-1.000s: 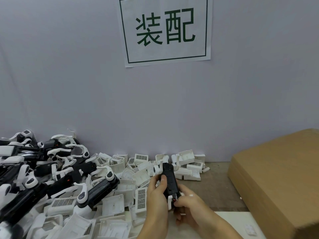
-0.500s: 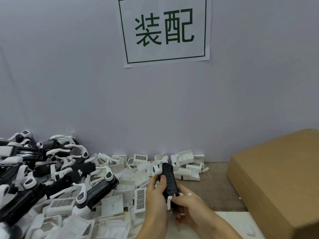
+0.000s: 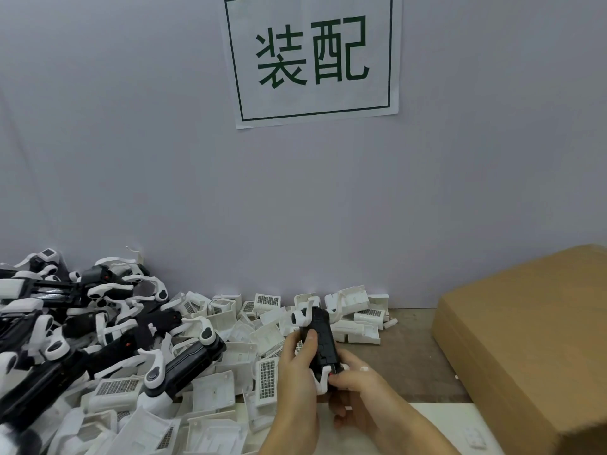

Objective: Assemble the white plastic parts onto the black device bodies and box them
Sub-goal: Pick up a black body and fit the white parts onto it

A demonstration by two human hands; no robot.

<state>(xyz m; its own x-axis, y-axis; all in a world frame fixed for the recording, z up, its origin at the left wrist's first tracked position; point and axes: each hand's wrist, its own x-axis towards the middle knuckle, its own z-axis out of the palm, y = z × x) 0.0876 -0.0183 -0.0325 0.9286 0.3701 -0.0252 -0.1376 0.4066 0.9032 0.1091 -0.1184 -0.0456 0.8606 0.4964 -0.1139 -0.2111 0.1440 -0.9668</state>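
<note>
Your left hand (image 3: pixel 297 372) is wrapped around the long black plastic device body (image 3: pixel 323 343), thumb lying on its near face and the other fingers curled behind it. The body stands nearly upright, tilted slightly away from you, its top end rising above your fingers. Your right hand (image 3: pixel 361 392) sits just below and to the right, fingers curled, pinching the small white plastic part (image 3: pixel 323 379) against the lower end of the body; a red-painted fingernail shows at that contact. A white curved arm (image 3: pixel 300 315) with a dark round spot projects from the body's upper left end.

Both hands hover above the brown tabletop (image 3: pixel 410 362), with the body held between them near the bottom centre of the view.

Just behind and left of your hands lies a spread of loose white plastic housings with grey mesh grilles (image 3: pixel 230 382), running along the foot of the grey wall (image 3: pixel 131 159). Further left is a heap of black device bodies fitted with white arms (image 3: pixel 65 339), stacked at many angles.

To your right, well apart from the hands, rests a large brown cardboard box (image 3: pixel 532 349) with its flat top closed. A white sheet (image 3: pixel 460 431) lies on the tabletop below your right forearm. On the wall above hangs a white paper sign with green characters (image 3: pixel 312 57).
</note>
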